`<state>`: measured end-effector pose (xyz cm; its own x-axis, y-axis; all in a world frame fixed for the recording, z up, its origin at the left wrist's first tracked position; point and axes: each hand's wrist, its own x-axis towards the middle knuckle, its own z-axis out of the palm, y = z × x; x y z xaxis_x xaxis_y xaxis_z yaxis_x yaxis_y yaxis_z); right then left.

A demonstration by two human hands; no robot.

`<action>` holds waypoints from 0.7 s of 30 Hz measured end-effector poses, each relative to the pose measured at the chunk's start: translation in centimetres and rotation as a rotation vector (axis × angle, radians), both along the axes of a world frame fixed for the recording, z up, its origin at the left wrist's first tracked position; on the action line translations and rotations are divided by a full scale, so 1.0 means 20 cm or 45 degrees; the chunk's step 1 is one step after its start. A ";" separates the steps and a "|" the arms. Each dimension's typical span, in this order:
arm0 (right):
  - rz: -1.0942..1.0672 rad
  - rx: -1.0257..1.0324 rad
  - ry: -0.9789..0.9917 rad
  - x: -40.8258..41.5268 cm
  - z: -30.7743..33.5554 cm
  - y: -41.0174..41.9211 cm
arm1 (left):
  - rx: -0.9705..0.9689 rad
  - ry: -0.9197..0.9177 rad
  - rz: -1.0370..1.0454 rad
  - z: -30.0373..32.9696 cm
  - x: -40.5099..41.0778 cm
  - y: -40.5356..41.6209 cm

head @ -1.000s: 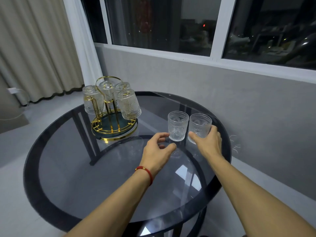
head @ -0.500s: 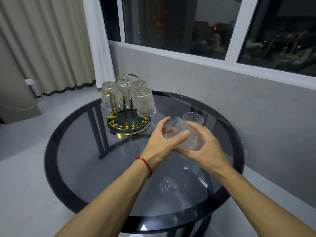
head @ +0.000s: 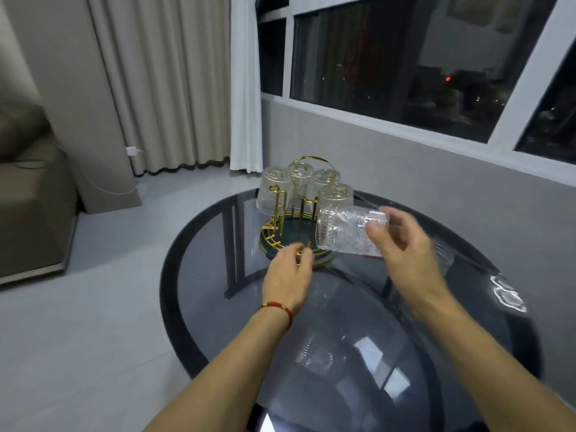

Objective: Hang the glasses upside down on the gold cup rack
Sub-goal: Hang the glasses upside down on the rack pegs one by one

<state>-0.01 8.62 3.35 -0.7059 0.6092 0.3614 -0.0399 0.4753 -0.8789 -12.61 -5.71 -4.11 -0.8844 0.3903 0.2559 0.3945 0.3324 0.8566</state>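
While the right hand (head: 405,247) hangs above the glass table (head: 199,307) with thumb and fingers clamped around the base end of a ribbed clear glass (head: 346,235), that glass lies on its side in the air, its open mouth pointing away from the fingertips toward the gold cup rack (head: 293,232). The left hand (head: 288,275) reaches low, its fingers pinched together on the rack's gold rim wire. Beyond those fingers, four glasses (head: 336,198) hang upside down on the rack's pegs.

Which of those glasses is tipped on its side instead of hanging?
The glass in the right hand, held sideways near the gold rack. The four hanging glasses sit upside down on its prongs.
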 end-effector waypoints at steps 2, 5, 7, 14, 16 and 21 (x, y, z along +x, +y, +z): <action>-0.014 0.111 0.038 -0.09 0.13 -0.05 | -0.405 0.216 -0.079 -0.12 -0.06 -0.06; -0.004 0.281 0.044 -0.27 0.33 -0.12 | -0.691 0.335 -0.176 -0.25 -0.10 -0.08; 0.011 0.415 0.024 -0.41 0.43 -0.17 | -0.710 0.375 -0.155 -0.28 -0.11 -0.07; 0.067 0.724 -0.198 -0.75 0.47 -0.25 | -0.713 0.413 -0.092 -0.30 -0.10 -0.06; 0.078 0.726 -0.263 -0.80 0.44 -0.26 | -0.697 0.403 -0.090 -0.30 -0.10 -0.06; 0.080 0.764 -0.389 -0.88 0.32 -0.26 | -0.686 0.390 -0.079 -0.29 -0.10 -0.06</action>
<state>-17.69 3.36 9.75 -0.8576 0.3193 0.4031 0.1246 0.8896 -0.4395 -14.55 -6.93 -9.86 -0.7737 0.5834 0.2473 0.6282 0.6551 0.4199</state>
